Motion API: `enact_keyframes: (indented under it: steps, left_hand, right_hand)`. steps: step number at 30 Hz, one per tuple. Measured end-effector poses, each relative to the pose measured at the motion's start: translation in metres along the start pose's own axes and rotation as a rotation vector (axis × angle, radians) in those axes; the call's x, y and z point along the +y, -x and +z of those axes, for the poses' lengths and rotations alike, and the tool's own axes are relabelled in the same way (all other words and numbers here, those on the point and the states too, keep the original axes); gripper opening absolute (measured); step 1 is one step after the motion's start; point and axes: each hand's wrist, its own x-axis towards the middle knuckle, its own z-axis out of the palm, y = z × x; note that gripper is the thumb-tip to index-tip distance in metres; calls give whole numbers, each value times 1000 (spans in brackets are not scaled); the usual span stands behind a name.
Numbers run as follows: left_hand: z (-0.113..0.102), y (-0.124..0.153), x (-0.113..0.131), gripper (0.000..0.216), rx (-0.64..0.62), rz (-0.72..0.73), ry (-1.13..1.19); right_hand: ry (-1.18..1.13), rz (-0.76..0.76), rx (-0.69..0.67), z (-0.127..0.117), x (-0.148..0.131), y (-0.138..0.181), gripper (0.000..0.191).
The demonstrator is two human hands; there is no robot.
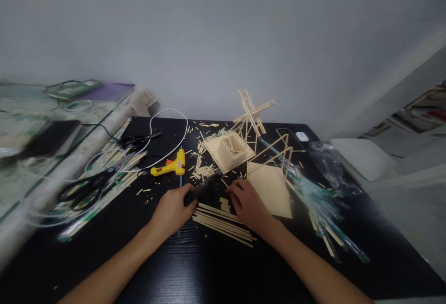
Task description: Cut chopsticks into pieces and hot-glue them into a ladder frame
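Gripping the black hand tool [203,188] just below the frame's centre, with the left hand [177,203] wrapped around its handle end; curling the right hand [250,203] beside small cut pieces [225,204], impossible to tell whether pinching anything. Best to steady the tool with firm, even pressure and hold the right fingertips clear of its nose. Pointing to the upper right, with long axis slanting from lower left, above loose sticks [223,227] and toward the wooden model [230,158].
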Motion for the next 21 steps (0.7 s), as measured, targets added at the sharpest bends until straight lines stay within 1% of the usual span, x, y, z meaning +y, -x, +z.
enact_keyframes:
  steps: [6,11,17,21]
  left_hand:
    - [1,0,-1,19,17,14,3]
    - [-1,0,2,17,21,-1,9]
    - [-3,1,5,20,45,-4,-16]
    - [-3,0,5,27,44,-17,-18]
  right_hand:
    - [-10,9,-6,1,0,0,23]
    - [-30,18,-1,1,2,0,25]
    - [-81,40,-2,-3,3,2,12]
    - [-99,60,-19,-6,4,2,5]
